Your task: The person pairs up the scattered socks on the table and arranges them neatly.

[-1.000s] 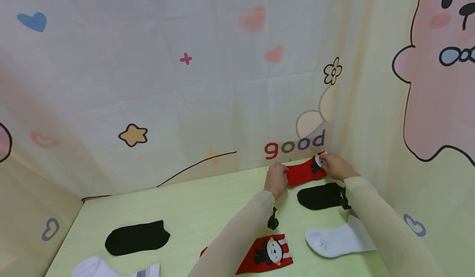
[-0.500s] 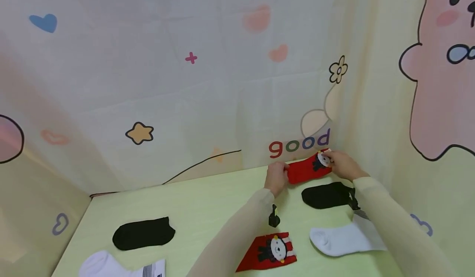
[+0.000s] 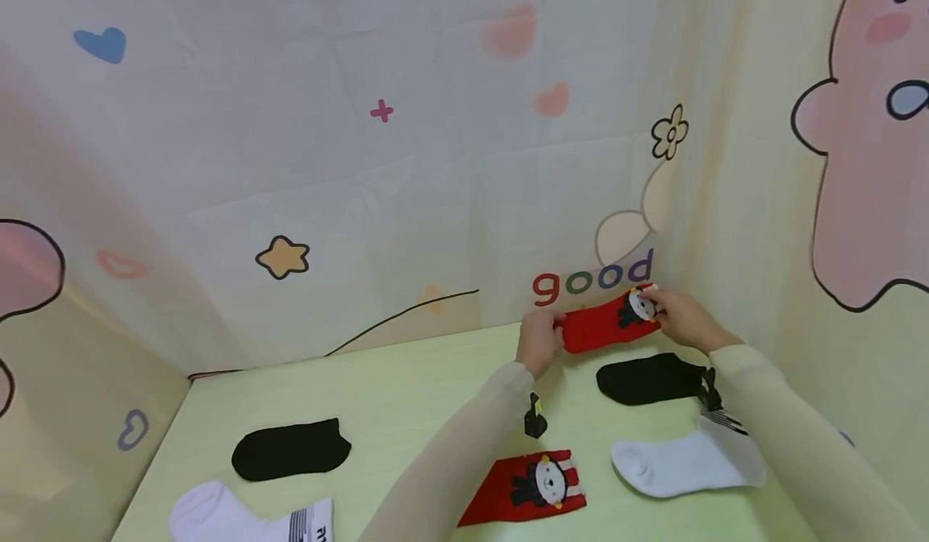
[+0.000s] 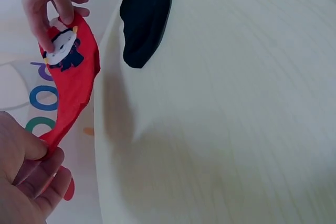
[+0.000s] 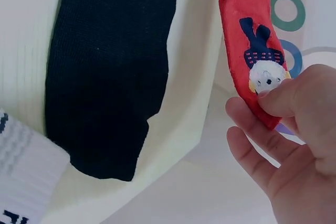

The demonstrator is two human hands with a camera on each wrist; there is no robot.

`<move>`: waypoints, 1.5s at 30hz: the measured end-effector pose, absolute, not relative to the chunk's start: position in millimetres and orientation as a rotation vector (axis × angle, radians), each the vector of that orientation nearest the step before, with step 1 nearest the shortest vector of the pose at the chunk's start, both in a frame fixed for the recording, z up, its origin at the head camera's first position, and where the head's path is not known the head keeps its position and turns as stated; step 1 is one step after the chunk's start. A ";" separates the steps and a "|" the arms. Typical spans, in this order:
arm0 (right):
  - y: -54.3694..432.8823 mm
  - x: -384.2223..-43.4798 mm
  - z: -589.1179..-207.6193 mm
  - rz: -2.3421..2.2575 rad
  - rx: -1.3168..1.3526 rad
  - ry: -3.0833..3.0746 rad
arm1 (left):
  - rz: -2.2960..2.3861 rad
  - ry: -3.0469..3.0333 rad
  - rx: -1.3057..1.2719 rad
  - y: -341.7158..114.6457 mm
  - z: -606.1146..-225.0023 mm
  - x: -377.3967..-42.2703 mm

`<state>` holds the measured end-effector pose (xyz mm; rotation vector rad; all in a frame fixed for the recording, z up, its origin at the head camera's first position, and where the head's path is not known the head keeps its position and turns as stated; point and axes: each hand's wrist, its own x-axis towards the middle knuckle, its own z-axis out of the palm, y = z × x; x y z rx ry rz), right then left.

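Observation:
A red sock (image 3: 598, 326) with a white bear print is stretched between both hands at the table's far right corner. My left hand (image 3: 540, 340) pinches its toe end between thumb and fingers, as the left wrist view shows. The cuff end, beside the bear's face, is pinched by my right hand (image 3: 689, 320). In the right wrist view the thumb lies over the print of the red sock (image 5: 252, 35), with fingers behind it. Just in front of it lies a black sock (image 3: 646, 379), flat on the table.
A white sock (image 3: 675, 465) lies nearer on the right, partly under the right sleeve. A second red sock (image 3: 526, 489) is partly hidden by the left sleeve. On the left are another black sock (image 3: 290, 449) and another white sock (image 3: 232, 518). A printed curtain (image 3: 406, 203) backs the table.
The head view has shifted slightly, so the scene slides a little right and up. Both hands keep their pinch on the red sock, its cuff end drawn slightly farther right.

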<state>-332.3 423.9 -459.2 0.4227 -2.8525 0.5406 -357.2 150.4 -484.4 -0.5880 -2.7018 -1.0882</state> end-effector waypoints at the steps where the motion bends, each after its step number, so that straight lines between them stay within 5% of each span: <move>1: 424.1 -332.1 -458.4 0.534 0.434 -2.845 | -1.087 -2.699 -0.587 149.3 -484.0 -357.4; 45: 410.3 -302.9 -439.7 0.581 0.465 -2.759 | -1.344 -2.663 -0.563 113.0 -473.6 -338.8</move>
